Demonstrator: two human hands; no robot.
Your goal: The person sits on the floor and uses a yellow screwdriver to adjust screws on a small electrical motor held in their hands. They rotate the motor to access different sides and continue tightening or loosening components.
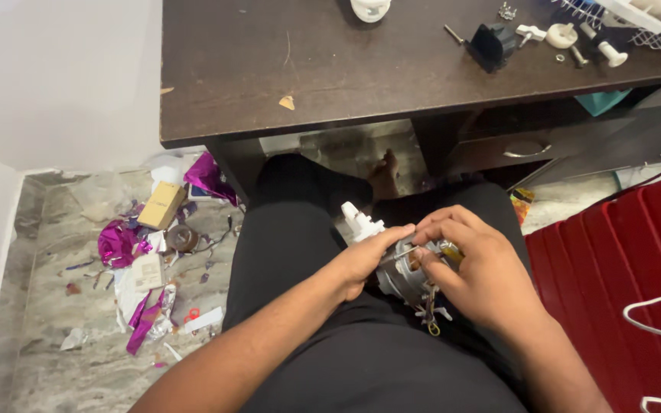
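Over my lap, in black trousers, both hands hold a small electric motor (401, 277) with a silver metal body, a white plastic part (360, 222) at its far end and thin coloured wires (431, 313) hanging below. My left hand (367, 258) grips the motor from the left, thumb laid across the top. My right hand (474, 268) curls over its right side, fingertips pinched at a thin metal shaft (395, 255) near the thumb. Most of the motor is hidden under the fingers.
A dark wooden desk (269, 69) stands ahead, with small white plastic parts (561, 34), screws (454, 34), a black part (493, 44) and a white wire basket (652, 23). Purple foil and paper scraps (147, 252) litter the floor at left. A red ridged surface (629, 268) is at right.
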